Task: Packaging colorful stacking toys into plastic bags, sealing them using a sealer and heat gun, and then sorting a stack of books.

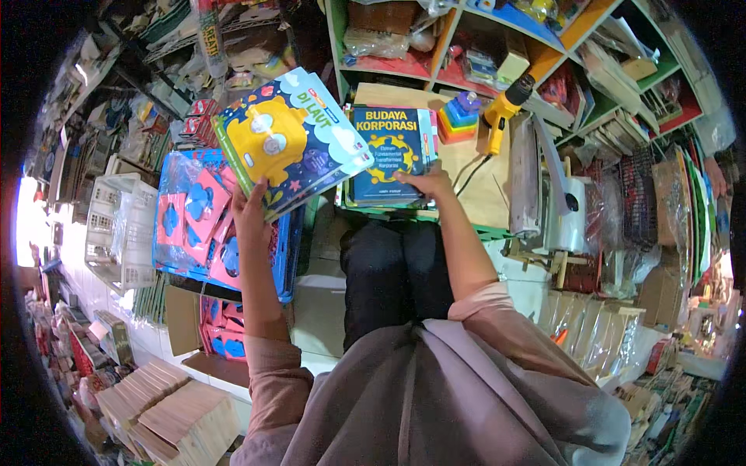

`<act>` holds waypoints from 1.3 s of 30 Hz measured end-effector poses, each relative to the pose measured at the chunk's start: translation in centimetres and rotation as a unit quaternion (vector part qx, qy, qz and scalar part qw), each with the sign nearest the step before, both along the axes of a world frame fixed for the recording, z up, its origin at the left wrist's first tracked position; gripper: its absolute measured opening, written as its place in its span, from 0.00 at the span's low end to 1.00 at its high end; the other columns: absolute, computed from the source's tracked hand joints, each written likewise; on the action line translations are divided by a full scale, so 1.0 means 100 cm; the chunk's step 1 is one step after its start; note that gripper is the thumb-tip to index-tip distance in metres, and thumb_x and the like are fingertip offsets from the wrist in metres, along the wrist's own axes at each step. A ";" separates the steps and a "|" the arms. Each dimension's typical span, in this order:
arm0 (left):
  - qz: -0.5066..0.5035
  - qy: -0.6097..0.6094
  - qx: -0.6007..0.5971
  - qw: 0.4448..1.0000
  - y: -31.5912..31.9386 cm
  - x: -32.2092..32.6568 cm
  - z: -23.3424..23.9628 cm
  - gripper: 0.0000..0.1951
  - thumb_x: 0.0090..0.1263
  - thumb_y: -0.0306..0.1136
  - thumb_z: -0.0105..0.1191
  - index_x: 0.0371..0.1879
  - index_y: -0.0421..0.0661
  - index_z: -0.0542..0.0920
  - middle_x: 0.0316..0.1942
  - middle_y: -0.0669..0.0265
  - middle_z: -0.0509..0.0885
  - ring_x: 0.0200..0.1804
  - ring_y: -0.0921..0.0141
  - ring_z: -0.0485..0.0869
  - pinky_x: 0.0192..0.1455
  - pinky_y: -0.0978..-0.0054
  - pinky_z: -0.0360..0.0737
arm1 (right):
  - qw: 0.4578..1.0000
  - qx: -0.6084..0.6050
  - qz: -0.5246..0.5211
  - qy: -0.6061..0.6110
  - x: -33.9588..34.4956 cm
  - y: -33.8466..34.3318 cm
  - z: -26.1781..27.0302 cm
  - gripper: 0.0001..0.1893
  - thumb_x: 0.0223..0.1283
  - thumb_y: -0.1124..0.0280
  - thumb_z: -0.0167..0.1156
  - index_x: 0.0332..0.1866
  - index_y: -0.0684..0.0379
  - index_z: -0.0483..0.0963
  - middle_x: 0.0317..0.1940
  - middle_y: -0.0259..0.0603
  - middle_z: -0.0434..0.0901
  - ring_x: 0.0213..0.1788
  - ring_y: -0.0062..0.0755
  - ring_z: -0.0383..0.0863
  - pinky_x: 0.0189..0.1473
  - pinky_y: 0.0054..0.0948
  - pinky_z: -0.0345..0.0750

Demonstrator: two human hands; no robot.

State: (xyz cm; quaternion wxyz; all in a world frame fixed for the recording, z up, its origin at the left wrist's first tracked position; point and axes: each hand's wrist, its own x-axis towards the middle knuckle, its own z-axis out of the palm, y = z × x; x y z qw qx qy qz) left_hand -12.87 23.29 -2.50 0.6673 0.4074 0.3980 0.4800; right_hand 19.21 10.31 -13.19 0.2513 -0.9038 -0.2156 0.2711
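Note:
My left hand (252, 212) grips the lower left edge of several thin picture books (291, 137), tilted above a blue crate; the top cover shows a yellow creature in the sea. My right hand (430, 183) rests on the right side of a dark blue book (386, 154), its fingers on the cover. That book lies on top of a stack of books on a low wooden table (489, 192). Right of the stack stand a rainbow-coloured stacking toy (459, 119) and a yellow heat gun (500, 119) with a black cord.
The blue plastic crate (288, 262) at my left holds pink packs with blue shapes. Beside it stands a white plastic basket (98, 233). Wooden shelves (437, 41) with goods rise behind the table. A roll of clear film (571, 215) is at the right. Stacked wooden boards (186, 416) lie lower left.

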 end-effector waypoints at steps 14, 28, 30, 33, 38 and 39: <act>-0.080 0.045 0.026 0.995 -0.031 -0.031 -0.009 0.18 0.62 0.28 0.54 0.51 0.42 0.71 0.39 0.70 0.79 0.37 0.79 0.76 0.39 0.82 0.74 | 0.961 0.210 0.005 0.177 0.055 -0.038 0.084 0.29 0.43 0.53 0.68 0.42 0.70 0.74 0.34 0.42 0.79 0.33 0.27 0.78 0.35 0.24 0.72; -0.277 -0.002 0.001 0.961 -0.020 0.124 -0.096 0.22 0.59 0.26 0.56 0.54 0.40 0.68 0.42 0.67 0.78 0.44 0.76 0.75 0.49 0.77 0.71 | 0.840 0.447 -0.151 0.267 0.030 -0.084 0.153 0.18 0.53 0.61 0.63 0.41 0.66 0.75 0.36 0.39 0.80 0.37 0.24 0.78 0.42 0.23 0.74; -0.268 0.096 0.062 0.956 -0.021 0.129 -0.109 0.24 0.57 0.30 0.59 0.54 0.40 0.69 0.44 0.61 0.78 0.45 0.69 0.77 0.50 0.72 0.72 | 0.821 0.438 -0.160 0.328 0.028 -0.067 0.114 0.17 0.53 0.60 0.63 0.39 0.64 0.74 0.33 0.36 0.80 0.30 0.23 0.78 0.34 0.23 0.75; -0.219 0.422 0.303 0.826 -0.018 0.124 -0.111 0.25 0.55 0.31 0.58 0.53 0.41 0.70 0.48 0.50 0.76 0.51 0.58 0.75 0.54 0.65 0.69 | 0.802 0.445 -0.168 0.360 0.001 -0.049 0.104 0.16 0.54 0.59 0.62 0.36 0.63 0.74 0.31 0.37 0.80 0.27 0.23 0.78 0.29 0.22 0.73; -0.193 0.381 0.322 0.845 0.011 0.104 -0.120 0.27 0.64 0.40 0.49 0.59 0.36 0.65 0.62 0.42 0.59 0.65 0.53 0.59 0.67 0.67 0.54 | 0.840 0.393 -0.160 0.338 -0.022 -0.030 0.073 0.16 0.53 0.57 0.62 0.32 0.62 0.73 0.27 0.36 0.79 0.25 0.23 0.76 0.27 0.24 0.71; -0.198 0.379 0.321 0.845 0.001 0.111 -0.112 0.27 0.64 0.40 0.49 0.59 0.36 0.65 0.62 0.42 0.59 0.65 0.53 0.59 0.67 0.67 0.54 | 0.857 0.367 -0.157 0.326 -0.016 -0.031 0.059 0.17 0.53 0.57 0.62 0.32 0.62 0.73 0.25 0.34 0.78 0.24 0.23 0.75 0.27 0.24 0.71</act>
